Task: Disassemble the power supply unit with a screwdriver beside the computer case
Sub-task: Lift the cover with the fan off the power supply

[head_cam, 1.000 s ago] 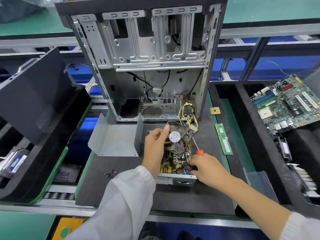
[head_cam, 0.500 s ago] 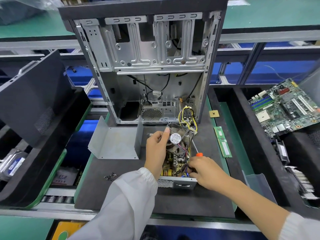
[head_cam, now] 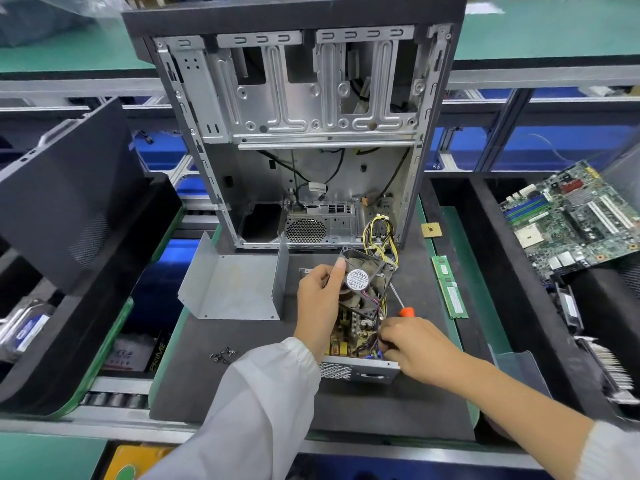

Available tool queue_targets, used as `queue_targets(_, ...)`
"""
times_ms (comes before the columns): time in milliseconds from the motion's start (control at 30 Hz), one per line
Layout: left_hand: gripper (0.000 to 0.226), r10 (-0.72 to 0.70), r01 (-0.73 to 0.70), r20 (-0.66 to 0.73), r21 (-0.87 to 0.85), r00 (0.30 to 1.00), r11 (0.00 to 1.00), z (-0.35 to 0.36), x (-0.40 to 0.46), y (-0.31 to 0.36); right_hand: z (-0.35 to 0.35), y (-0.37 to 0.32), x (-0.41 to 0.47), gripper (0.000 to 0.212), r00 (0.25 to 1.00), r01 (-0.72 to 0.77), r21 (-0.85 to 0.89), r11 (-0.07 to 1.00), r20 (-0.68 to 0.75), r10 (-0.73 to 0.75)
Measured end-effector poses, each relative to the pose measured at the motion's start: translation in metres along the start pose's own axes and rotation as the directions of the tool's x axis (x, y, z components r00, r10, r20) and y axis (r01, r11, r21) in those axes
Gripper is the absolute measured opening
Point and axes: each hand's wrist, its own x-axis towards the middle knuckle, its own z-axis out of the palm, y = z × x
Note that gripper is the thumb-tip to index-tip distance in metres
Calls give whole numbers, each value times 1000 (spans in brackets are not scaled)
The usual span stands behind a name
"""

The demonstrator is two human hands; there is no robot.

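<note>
The opened power supply unit point(head_cam: 360, 370) lies on the dark mat in front of the empty computer case point(head_cam: 311, 126). Its circuit board point(head_cam: 349, 336) is exposed. My left hand point(head_cam: 320, 299) grips the black fan point(head_cam: 363, 282), lifted and tilted above the board, still tied by thin wires. My right hand point(head_cam: 412, 344) reaches into the unit's near right corner and pinches the wires there. An orange-handled screwdriver point(head_cam: 403, 308) lies just behind that hand, its shaft pointing toward the fan. The yellow and black cable bundle point(head_cam: 379, 233) runs from the unit up toward the case.
The unit's removed metal cover point(head_cam: 239, 285) stands to the left. Several loose screws point(head_cam: 221, 355) lie on the mat. A RAM stick point(head_cam: 450, 289) and a CPU chip point(head_cam: 431, 230) rest to the right. A motherboard point(head_cam: 575, 216) fills the right tray. A black side panel point(head_cam: 65, 195) leans at left.
My left hand has kept its hold on the raised fan. My right hand has shifted slightly within the unit's corner; the view has tilted a little.
</note>
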Motion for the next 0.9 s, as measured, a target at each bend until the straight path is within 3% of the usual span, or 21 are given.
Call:
queue_targets(333,45,27,-27,-2,14,1000,1000,1,2,-3,1,4,1,14,1000,18,38,999,8,-19)
queue_targets(600,42,13,-13,19,21,1000,1000,3,4,-7,16,7,-15,19,991,-56,257,965,-106,86)
queue_targets(800,42,44,-45,15,58,999,997,2,4,-5,26,3,-12,11,980,-101,197,975,-149,132)
queue_targets(900,43,53,-54,18,79,998,995,3,2,-5,24,2,-12,11,990,-25,125,992,-133,42)
